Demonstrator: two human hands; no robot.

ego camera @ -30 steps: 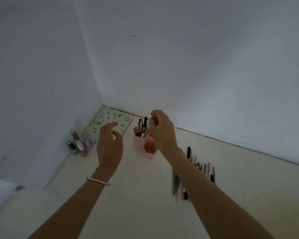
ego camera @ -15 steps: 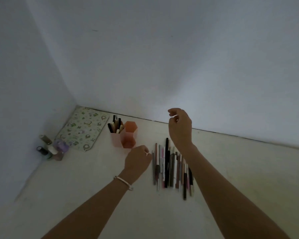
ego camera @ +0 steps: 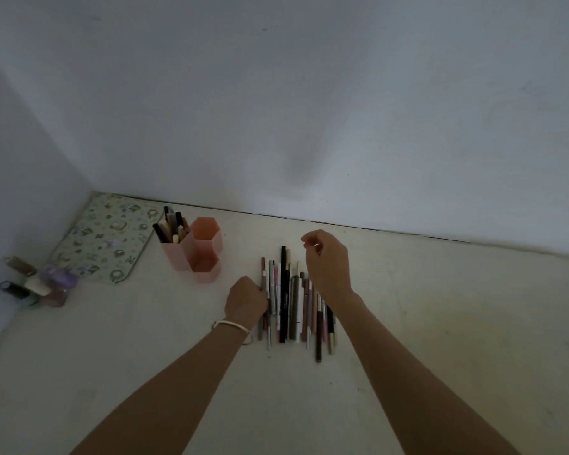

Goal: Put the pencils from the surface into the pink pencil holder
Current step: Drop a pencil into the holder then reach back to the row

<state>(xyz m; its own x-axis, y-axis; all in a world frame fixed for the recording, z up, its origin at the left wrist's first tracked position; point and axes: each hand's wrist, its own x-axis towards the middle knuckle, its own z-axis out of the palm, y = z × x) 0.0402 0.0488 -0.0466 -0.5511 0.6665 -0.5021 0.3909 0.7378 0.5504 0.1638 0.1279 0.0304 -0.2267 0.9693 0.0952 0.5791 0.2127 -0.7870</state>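
Observation:
The pink pencil holder [ego camera: 197, 254] is a cluster of hexagonal cups standing at the back left of the pale surface. Its left cup holds several pencils [ego camera: 172, 228]; the other cups look empty. To its right, a row of several pencils [ego camera: 291, 300] lies side by side on the surface. My left hand [ego camera: 245, 302] is down at the left edge of that row, with its fingers curled around the leftmost pencil [ego camera: 262, 267], which still lies flat. Above the right half of the row hovers my right hand [ego camera: 327, 264], fingers loosely bent and holding nothing.
A floral patterned mat [ego camera: 105, 238] lies in the back left corner. Several small bottles [ego camera: 37, 285] stand against the left wall. White walls close the surface at the back and on the left.
My right hand has left the holder and moved right, over the row of pencils. My left hand came down from beside the holder onto the row's left edge. The view shifted right.

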